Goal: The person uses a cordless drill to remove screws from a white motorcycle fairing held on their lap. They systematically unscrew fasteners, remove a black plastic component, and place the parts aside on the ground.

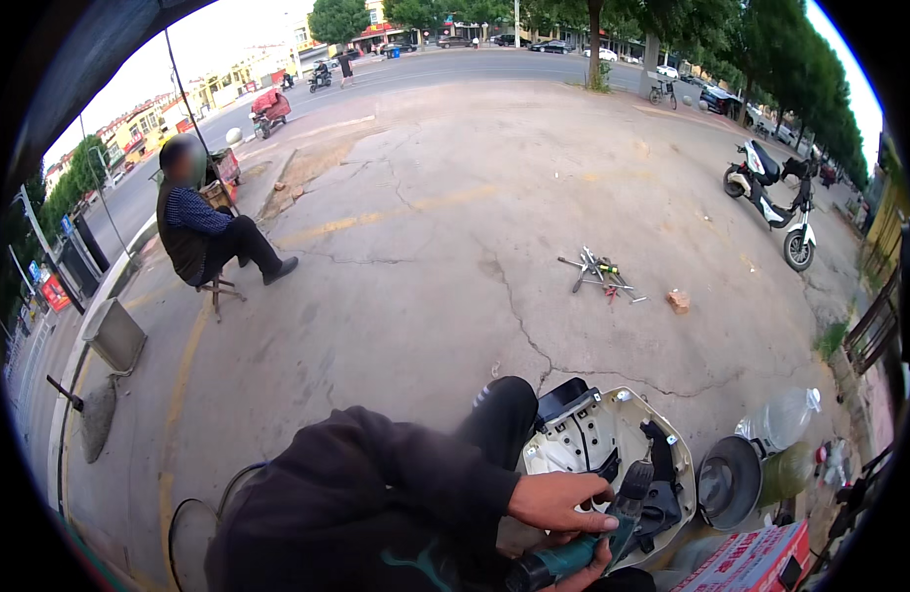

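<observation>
Low at centre right, a teal power tool (573,558) with a dark, flat, comb-like head lies slantwise across both my hands. My left hand (561,501) comes in from the left in a dark sleeve, its fingers and thumb pressed on the top of the tool near its head. From below, my right hand (595,570) wraps round the tool's body, though much of it is hidden. Just beyond the tool head is a cream plastic scooter panel (613,419), hollow side up, with black parts inside it. Part of this panel is covered by the tool.
Beside the panel stand a dark grey basin (728,481), a clear plastic jug (782,418) and a red-and-white box (756,560). Several hand tools (601,271) lie ahead near a brick (679,301). A person (203,217) sits at left; a white scooter (778,194) stands far right.
</observation>
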The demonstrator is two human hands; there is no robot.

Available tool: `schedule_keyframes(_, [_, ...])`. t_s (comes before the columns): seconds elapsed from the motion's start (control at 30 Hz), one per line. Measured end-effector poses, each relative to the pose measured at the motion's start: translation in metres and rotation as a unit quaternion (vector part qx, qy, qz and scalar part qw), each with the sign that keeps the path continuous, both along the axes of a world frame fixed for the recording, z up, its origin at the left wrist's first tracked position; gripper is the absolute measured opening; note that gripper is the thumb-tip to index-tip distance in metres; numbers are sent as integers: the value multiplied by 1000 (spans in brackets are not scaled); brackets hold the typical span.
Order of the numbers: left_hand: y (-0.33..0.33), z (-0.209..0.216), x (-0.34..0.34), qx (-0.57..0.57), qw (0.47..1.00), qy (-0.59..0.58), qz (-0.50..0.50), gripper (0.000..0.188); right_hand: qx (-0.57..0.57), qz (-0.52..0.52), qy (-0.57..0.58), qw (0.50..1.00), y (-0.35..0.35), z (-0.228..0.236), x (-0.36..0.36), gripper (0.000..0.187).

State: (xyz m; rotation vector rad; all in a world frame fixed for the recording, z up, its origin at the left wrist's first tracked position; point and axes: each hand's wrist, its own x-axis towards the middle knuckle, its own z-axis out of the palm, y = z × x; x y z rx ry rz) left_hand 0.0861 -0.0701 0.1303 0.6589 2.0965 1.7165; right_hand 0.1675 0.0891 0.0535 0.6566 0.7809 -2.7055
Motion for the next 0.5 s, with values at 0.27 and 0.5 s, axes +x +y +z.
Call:
schedule_keyframes(0.27, [-18,-16,4,-58,872,-436,-215,74,19,87,-57,994,-26,2,34,50])
schedule_keyframes(0.5, [-21,3,9,2,829,-544,-130,42,-115,157,32,980,-41,-41,29,46])
